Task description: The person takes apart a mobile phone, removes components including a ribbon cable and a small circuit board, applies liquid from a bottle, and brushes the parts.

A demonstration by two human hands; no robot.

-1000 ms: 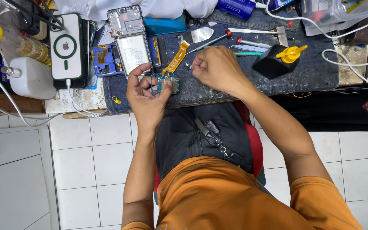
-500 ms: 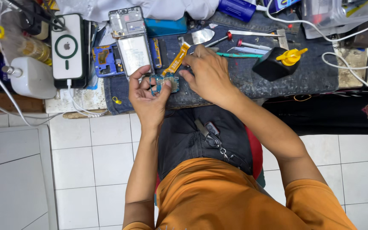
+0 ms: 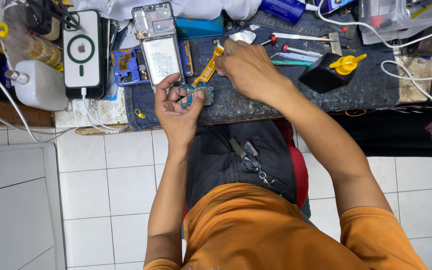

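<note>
left hand (image 3: pixel 178 112): a small blue circuit board (image 3: pixel 196 93) is pinched, kept steady.
right hand (image 3: pixel 248 67): at one o'clock, fingers closed on the orange strip (image 3: pixel 208 67).

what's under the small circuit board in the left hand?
The small circuit board is pinched in the left hand above the dark denim work mat. The mat directly beneath is covered by board and fingers.
</note>
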